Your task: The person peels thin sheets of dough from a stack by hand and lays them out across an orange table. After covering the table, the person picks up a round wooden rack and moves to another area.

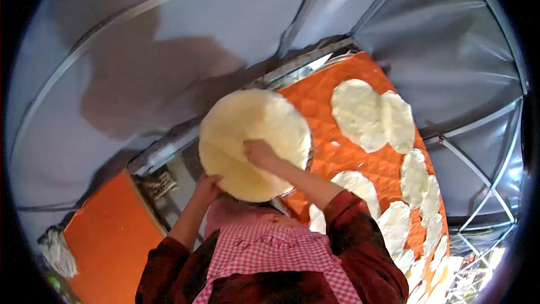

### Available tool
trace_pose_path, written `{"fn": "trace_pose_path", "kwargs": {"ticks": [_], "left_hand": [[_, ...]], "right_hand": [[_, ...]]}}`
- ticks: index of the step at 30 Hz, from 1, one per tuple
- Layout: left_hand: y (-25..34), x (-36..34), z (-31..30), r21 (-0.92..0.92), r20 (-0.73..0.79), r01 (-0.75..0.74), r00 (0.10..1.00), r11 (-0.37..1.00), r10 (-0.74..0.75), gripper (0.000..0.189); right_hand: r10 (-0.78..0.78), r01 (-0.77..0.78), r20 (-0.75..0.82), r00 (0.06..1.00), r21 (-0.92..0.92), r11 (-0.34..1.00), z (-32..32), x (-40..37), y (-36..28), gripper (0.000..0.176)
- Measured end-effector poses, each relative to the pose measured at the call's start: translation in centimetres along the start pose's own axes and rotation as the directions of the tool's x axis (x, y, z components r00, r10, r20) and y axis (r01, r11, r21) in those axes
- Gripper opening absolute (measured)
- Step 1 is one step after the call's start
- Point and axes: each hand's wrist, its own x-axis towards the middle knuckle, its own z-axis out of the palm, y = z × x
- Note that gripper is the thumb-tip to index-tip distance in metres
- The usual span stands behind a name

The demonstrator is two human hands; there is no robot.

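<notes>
A large round pale sheet of dough point(264, 115) lies in front of me, on a round support that is mostly hidden under it. My left hand point(208, 187) is at its lower left edge, fingers bent round the rim. Over the middle of the dough, my right hand point(259, 153) has its fingers curled down against the surface. Whether it pinches any dough is too small to tell. Shadow falls across part of the sheet.
An orange quilted cloth point(320, 112) to the right bears several flat dough pieces point(360, 114). An orange board point(115, 236) stands at lower left, near a crumpled plastic bag point(58, 252). Grey tarpaulin walls with metal poles point(472, 160) surround the area.
</notes>
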Motion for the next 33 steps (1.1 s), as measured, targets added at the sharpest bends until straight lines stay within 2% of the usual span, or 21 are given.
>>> {"fn": "trace_pose_path", "kwargs": {"ticks": [1, 2, 3, 4, 5, 6, 8, 9, 10, 12, 14, 16, 18, 19, 20, 21, 23, 26, 29, 32, 33], "left_hand": [[0.2, -0.1, 0.1, 0.018, -0.052, 0.004, 0.999, 1.0, -0.003, 0.047], [-0.2, 0.4, -0.8, -0.01, -0.017, 0.007, 1.0, 1.0, -0.007, 0.047], [-0.9, 1.2, -2.2, -0.039, 0.01, 0.011, 1.0, 0.999, -0.011, 0.047], [-1.3, 1.7, -2.8, -0.068, 0.034, 0.015, 0.999, 0.998, -0.013, 0.047], [-1.2, 1.3, -2.3, -0.026, -0.058, 0.013, 0.998, 1.0, -0.014, 0.041], [-0.9, 0.8, -2.1, -0.168, 0.023, 0.061, 0.998, 0.984, -0.058, 0.038], [-0.2, -0.3, -2.4, -0.43, 0.188, 0.176, 0.977, 0.885, -0.103, 0.034], [-0.4, -0.5, -2.7, -0.449, 0.202, 0.179, 0.975, 0.875, -0.095, 0.032], [-1.0, -0.4, -3.1, -0.469, 0.21, 0.181, 0.973, 0.865, -0.09, 0.03], [-2.4, -0.1, -4.7, -0.438, 0.196, 0.159, 0.977, 0.885, -0.078, 0.028], [-3.6, 1.2, -5.9, -0.326, 0.179, 0.123, 0.982, 0.937, -0.067, 0.026], [-3.5, 0.9, -5.2, -0.298, 0.172, 0.146, 0.98, 0.943, -0.097, 0.026], [-3.9, 1.1, -5.3, -0.28, 0.21, 0.165, 0.972, 0.946, -0.107, 0.027], [-4.4, 1.9, -5.9, -0.273, 0.257, 0.17, 0.961, 0.947, -0.099, 0.029], [-4.6, 2.5, -6.0, -0.26, 0.31, 0.173, 0.947, 0.95, -0.088, 0.03], [-4.1, 2.3, -5.3, -0.245, 0.261, 0.175, 0.959, 0.954, -0.109, 0.032], [-2.7, 1.0, -3.2, -0.21, 0.165, 0.191, 0.974, 0.959, -0.158, 0.034], [-1.9, 0.2, -2.4, -0.198, 0.272, 0.145, 0.958, 0.969, -0.088, 0.036], [-2.6, 0.6, -3.1, -0.228, 0.215, 0.14, 0.972, 0.964, -0.091, 0.037], [-2.8, 1.1, -3.5, -0.248, 0.236, 0.131, 0.969, 0.96, -0.071, 0.039], [-2.9, 1.8, -3.9, -0.25, 0.261, 0.137, 0.963, 0.959, -0.069, 0.039]], "right_hand": [[-0.037, 0.034, -0.143, 0.989, -0.023, 0.999, -3.8, 1.4, 4.0, 0.022], [-0.074, 0.061, -0.284, 0.956, -0.055, 0.997, -7.7, 2.8, 7.8, 0.021], [0.269, -0.274, -0.084, 0.96, -0.065, 0.959, -15.7, 4.0, 8.9, 0.022], [0.118, -0.173, -0.407, 0.906, -0.1, 0.98, -20.6, 3.5, 11.2, 0.02], [0.318, -0.296, -0.387, 0.865, 0.115, 0.948, -26.3, 2.7, 13.6, 0.017], [0.346, -0.416, -0.538, 0.768, -0.009, 0.909, -30.6, 2.1, 17.5, 0.014], [0.39, -0.563, -0.683, 0.618, -0.038, 0.826, -38.1, -0.9, 27.5, 0.024], [0.284, -0.469, -0.694, 0.661, -0.087, 0.879, -40.6, -3.8, 30.3, 0.034], [0.49, -0.57, -0.693, 0.529, 0.138, 0.81, -41.2, -6.4, 30.0, 0.048], [0.548, -0.866, -0.786, 0.287, 0.032, 0.5, -39.8, -8.6, 26.8, 0.064], [0.298, -0.74, -0.83, 0.472, -0.189, 0.645, -34.6, -9.4, 26.3, 0.067], [0.226, -0.348, -0.717, 0.659, -0.025, 0.937, -23.2, -8.2, 25.4, 0.051], [0.1, -0.105, -0.363, 0.927, 0.004, 0.994, -10.7, -8.1, 15.2, 0.062], [0.029, -0.015, -0.157, 0.987, 0.09, 0.996, -4.5, -8.0, 10.1, 0.067], [-0.011, 0.074, -0.143, 0.99, 0.445, 0.892, -0.2, -7.6, 3.5, 0.08], [-0.176, 0.177, -0.044, 0.983, 0.012, 0.984, 2.0, -7.4, -1.2, 0.084], [-0.171, 0.177, 0.069, 0.983, -0.094, 0.98, 0.7, -6.7, -9.8, 0.082], [0.046, -0.036, 0.049, 0.998, -0.189, 0.981, 3.7, -4.4, -8.8, 0.069], [-0.144, 0.144, -0.001, 0.99, -0.04, 0.989, 4.1, -4.4, -5.6, 0.051], [0.093, -0.11, 0.082, 0.992, 0.24, 0.965, 2.4, -4.5, -5.8, 0.036], [0.073, -0.085, 0.058, 0.996, 0.25, 0.964, 2.7, -4.3, -5.8, 0.034]]}}
